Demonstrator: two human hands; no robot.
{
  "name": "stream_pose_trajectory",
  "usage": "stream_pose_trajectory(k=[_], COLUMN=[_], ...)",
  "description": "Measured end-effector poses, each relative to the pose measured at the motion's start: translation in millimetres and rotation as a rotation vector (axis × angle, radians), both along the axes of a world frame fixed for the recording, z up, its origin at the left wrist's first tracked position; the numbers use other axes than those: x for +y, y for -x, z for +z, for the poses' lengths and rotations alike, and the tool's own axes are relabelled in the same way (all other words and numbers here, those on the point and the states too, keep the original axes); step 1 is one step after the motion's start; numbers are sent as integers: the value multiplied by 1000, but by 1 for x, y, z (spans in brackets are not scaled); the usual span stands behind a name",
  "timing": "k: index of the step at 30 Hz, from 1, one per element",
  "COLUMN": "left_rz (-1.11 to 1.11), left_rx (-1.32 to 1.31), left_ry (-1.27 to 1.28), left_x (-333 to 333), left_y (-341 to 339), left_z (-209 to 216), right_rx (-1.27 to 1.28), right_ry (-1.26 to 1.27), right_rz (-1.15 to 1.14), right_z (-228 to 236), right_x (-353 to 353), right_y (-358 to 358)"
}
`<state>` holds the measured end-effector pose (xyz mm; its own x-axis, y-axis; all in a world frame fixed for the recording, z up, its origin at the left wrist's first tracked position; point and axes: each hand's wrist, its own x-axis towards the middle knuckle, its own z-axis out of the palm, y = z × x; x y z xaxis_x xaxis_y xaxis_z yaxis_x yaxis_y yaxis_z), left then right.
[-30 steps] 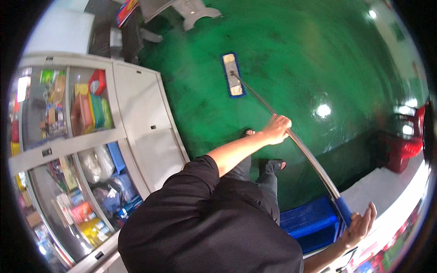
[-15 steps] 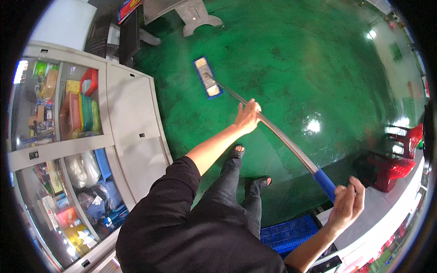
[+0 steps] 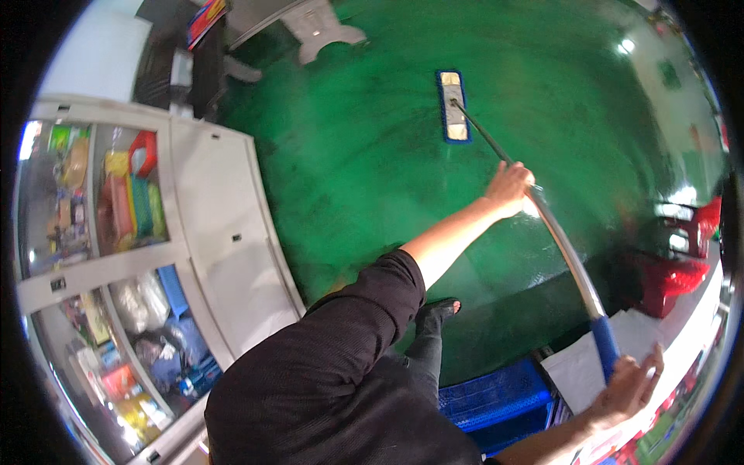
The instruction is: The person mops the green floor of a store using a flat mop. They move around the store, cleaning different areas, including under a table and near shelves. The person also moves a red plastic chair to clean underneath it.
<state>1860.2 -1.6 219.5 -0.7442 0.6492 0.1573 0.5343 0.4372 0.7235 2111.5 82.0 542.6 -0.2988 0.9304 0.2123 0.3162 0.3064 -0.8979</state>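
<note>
A flat mop (image 3: 455, 116) with a blue-edged, pale rectangular head lies on the green floor ahead of me. Its metal pole slants back toward my lower right and ends in a blue grip (image 3: 604, 346). Partway down the pole, my left hand (image 3: 511, 188) is closed around the metal. At the top end, my right hand (image 3: 626, 391) is at the blue grip, with the thumb and some fingers curled in and other fingers raised. The palm side of that hand is partly hidden.
A white cabinet (image 3: 209, 194) with glass-fronted shelves stands at my left. Grey stone furniture (image 3: 325, 35) is at the far left. Red stacked chairs (image 3: 670, 279) stand at right, beside a pale counter. A blue plastic crate (image 3: 496, 395) is near my legs.
The mop head has slid to the right and slightly farther away. Both hands have moved right with the pole, and the right one is also lower.
</note>
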Motion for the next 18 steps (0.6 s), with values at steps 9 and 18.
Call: stream_pose_trajectory(k=[9,18], left_rz=[236,436], left_rx=[11,26], left_ry=[-90,148], left_x=[-140,-313], left_y=[-89,-162], left_z=[41,-4], right_rx=[-214,-195], right_ry=[-441,585], right_rz=[695,734], right_z=[51,-35], right_x=[53,-74], right_y=[4,42])
